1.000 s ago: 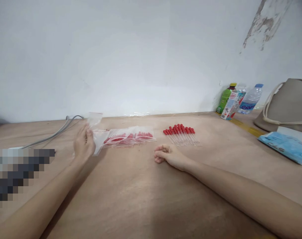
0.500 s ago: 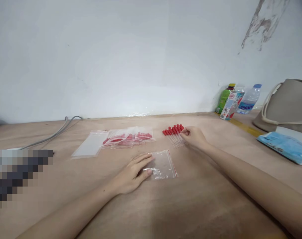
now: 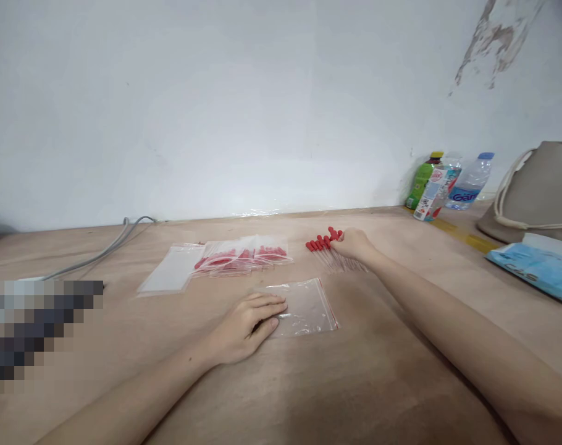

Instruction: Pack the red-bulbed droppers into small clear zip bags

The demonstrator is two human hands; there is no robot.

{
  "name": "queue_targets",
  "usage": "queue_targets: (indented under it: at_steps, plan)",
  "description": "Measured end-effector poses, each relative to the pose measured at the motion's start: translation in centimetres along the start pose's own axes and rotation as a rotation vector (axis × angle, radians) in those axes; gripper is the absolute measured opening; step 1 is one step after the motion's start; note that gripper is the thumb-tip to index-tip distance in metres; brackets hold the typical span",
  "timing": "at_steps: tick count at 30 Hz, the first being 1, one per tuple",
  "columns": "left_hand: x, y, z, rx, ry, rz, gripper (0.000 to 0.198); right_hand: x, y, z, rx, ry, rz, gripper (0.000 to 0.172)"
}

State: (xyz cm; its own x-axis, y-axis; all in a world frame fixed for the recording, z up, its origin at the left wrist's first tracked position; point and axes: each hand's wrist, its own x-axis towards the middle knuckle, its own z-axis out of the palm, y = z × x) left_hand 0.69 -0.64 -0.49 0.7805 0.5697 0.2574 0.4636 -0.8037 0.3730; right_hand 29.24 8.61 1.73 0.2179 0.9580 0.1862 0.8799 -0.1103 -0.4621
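Observation:
My left hand lies open and flat on the left part of a clear zip-lock bag, whose red-striped zip edge points right. Beyond the bag, several droppers with red rubber bulbs and thin clear tubes lie side by side on the table. My right hand is closed at the right end of this row, gripping at least one dropper by its bulb end. The fingertips are partly hidden, so how many droppers are in the grip I cannot tell.
Filled zip bags with red-bulbed droppers overlap left of the row, beside flat clear bags. A grey cable runs at left. Bottles, a drink carton, a grey bag and a blue tissue pack stand right.
My right hand has shifted slightly up and closed over the right-hand bulbs, and the droppers there have been disturbed. My left hand stays on the bag. The view has shifted slightly.

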Motion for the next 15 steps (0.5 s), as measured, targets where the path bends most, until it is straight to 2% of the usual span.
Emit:
queue_targets:
  at_steps: [2,5,8,11,15]
  plan:
    - [-0.2,-0.2,-0.3,0.008,-0.058,0.006,0.036,-1.1,0.4,-0.6,0.136,0.004,-0.043,0.028]
    - [-0.2,-0.3,-0.4,0.017,-0.092,0.006,0.038,-3.7,1.3,-0.5,0.59,-0.009,-0.091,0.029]
    - [0.1,-0.2,0.0,0.01,-0.094,0.013,0.037,-6.5,2.1,0.2,0.932,-0.012,-0.069,0.061]
    - [0.3,0.0,0.4,-0.002,-0.06,0.012,0.036,-8.5,2.6,0.9,1.059,-0.011,0.0,0.078]
    - [0.3,0.0,0.5,0.0,0.061,-0.008,0.033,-9.4,2.6,1.5,1.125,0.035,0.067,0.075]
